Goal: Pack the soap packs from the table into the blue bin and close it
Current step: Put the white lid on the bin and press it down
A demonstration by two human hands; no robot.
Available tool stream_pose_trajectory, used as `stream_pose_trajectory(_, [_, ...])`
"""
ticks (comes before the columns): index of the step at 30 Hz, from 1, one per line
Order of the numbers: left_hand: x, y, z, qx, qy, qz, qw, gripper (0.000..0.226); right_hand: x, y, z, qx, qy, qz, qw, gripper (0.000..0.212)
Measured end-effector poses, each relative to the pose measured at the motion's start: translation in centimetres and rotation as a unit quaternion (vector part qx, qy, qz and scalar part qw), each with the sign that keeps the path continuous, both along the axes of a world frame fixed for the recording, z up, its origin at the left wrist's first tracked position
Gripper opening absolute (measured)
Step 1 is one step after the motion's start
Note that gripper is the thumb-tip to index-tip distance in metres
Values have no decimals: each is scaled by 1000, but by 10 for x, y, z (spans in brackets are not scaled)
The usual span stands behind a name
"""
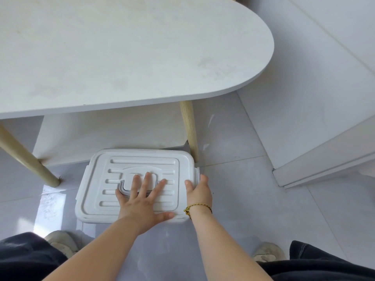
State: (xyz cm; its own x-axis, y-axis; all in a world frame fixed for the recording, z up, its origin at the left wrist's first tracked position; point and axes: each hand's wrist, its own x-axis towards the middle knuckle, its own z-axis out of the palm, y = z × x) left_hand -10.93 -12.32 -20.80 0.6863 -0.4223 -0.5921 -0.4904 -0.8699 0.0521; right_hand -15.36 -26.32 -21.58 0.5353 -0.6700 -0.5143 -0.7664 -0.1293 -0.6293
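1. As your left hand (pixel 140 201) presses flat, fingers spread, on the lid (pixel 136 185), your right hand (pixel 198 191) grips its right-edge latch (pixel 197 174).
2. The bin sits hidden beneath on the floor (pixel 253 199); latching remains.
3. Beyond, the table (pixel 121 53) shows no soap packs.

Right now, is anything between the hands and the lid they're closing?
Nothing visible. The left hand lies flat on the white lid, fingers over its center handle. The right hand grips the lid's right edge at the side latch. No soap packs show on the table.
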Motion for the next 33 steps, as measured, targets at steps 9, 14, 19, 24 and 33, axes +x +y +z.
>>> stream_pose_trajectory(9, [-1, 1, 0, -14, -1, 4, 1000, 92, 2, 11, -6, -132, 41, 93, 986, 51])
stream_pose_trajectory(14, [2, 30, 6, -159, -35, 53, 985, 76, 17, 43, -1, -300, -51, 259, 916, 60])
stream_pose_trajectory(19, [32, 86, 13, -207, -112, 197, 952, 89, 30, 90, 13, -409, -43, 403, 817, 53])
stream_pose_trajectory(24, [70, 111, 4, -216, -45, 418, 881, 70, 34, 97, 11, -408, 2, 441, 800, 47])
stream_pose_trajectory(33, [108, 121, -8, -358, 262, 589, 676, 85, 37, 98, 11, -379, 13, 454, 807, 55])
